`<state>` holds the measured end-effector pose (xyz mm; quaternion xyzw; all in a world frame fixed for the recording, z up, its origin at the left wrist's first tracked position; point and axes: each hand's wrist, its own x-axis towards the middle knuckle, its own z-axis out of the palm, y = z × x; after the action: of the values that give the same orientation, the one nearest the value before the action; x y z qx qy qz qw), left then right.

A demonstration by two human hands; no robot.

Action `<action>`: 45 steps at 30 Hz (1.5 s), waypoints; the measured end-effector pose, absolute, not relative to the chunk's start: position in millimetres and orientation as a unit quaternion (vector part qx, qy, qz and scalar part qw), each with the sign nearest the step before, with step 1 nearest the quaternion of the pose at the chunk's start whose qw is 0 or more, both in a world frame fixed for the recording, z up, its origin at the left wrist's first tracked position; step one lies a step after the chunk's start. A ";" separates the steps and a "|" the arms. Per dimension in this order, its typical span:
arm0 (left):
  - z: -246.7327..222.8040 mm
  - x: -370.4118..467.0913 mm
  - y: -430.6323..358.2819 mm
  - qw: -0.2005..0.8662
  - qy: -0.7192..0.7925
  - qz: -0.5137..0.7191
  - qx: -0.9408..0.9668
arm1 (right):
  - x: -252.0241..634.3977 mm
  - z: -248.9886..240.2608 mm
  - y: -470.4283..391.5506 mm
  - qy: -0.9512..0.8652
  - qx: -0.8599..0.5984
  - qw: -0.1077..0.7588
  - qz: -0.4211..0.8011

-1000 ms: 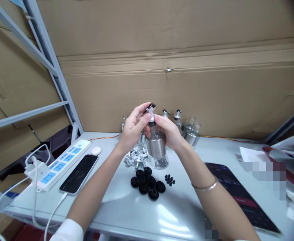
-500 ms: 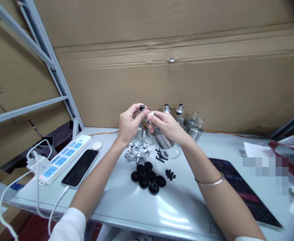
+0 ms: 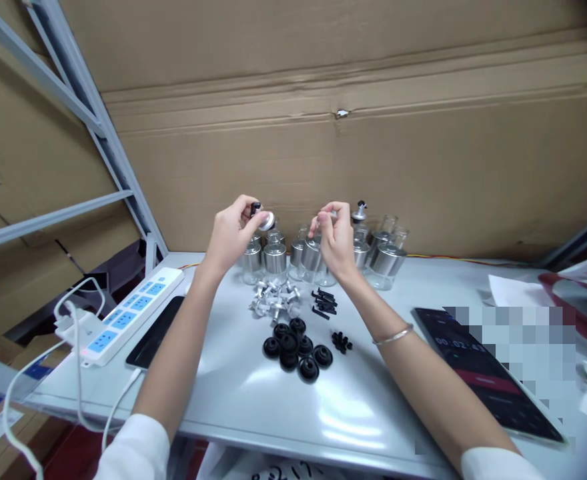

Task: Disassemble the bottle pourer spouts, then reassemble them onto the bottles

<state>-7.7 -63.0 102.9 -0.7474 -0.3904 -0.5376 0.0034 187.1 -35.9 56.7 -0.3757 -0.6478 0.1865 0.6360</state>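
My left hand pinches a pourer stopper, a silver cap with a black piece on top, above the left-hand bottles. My right hand is raised before the middle bottles, fingers curled toward the thumb; whatever is between them is too small to make out. Behind both hands stand glass bottles with metal sleeves. One bottle at the right carries a silver-and-black pourer stopper. In front lie silver spout pieces, black pins, black ribbed rubber plugs and small black caps.
At the left are a white power strip with cables and a dark phone, partly behind my left forearm. A tablet showing a timer lies to the right, near white paper. Cardboard walls the back.
My hands have drawn apart, the left moving left with the pourer stopper. The bottle that was tilted under my right hand no longer shows tilted; that hand has moved slightly right.
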 end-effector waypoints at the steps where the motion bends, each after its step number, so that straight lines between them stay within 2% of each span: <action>1: 102.4 -11.4 -61.1 -0.010 -0.404 -0.505 -0.762 | 186.9 53.4 -32.2 -0.645 -0.368 0.646 0.179; 5: 99.4 -17.5 -60.1 -0.051 -0.447 -0.399 -0.799 | 182.9 37.8 -15.8 -0.629 -0.322 0.692 0.143; 9: 98.9 -17.7 -62.5 -0.079 -0.462 -0.345 -0.813 | 178.1 23.6 -4.7 -0.636 -0.331 0.685 0.128; 18: 92.7 -22.5 -54.3 -0.136 -0.474 -0.296 -0.818 | 176.0 8.5 1.3 -0.660 -0.381 0.633 0.137; 23: 91.7 -25.0 -53.8 -0.133 -0.487 -0.293 -0.812 | 178.0 -0.9 13.2 -0.678 -0.397 0.608 0.117; 29: 90.2 -17.5 -55.3 -0.160 -0.474 -0.276 -0.821 | 182.5 -3.2 22.6 -0.728 -0.387 0.562 0.065; 34: 90.3 -13.8 -58.1 -0.207 -0.445 -0.256 -0.833 | 184.0 3.5 14.0 -0.765 -0.403 0.495 -0.090; 37: 90.5 -14.1 -59.5 -0.214 -0.445 -0.259 -0.830 | 180.6 16.0 -2.8 -0.766 -0.403 0.481 -0.139; 40: 90.0 -14.4 -59.8 -0.219 -0.441 -0.264 -0.829 | 171.5 34.9 -30.5 -0.795 -0.361 0.471 -0.127; 45: 87.6 -6.5 -63.0 -0.232 -0.433 -0.214 -0.844 | 158.4 48.5 -81.2 -0.839 -0.418 0.346 -0.052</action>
<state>-6.5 -63.0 87.6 -0.8444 -0.4327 -0.2142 -0.2321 158.4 -81.2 48.5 -0.4176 -0.8387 -0.0519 0.3457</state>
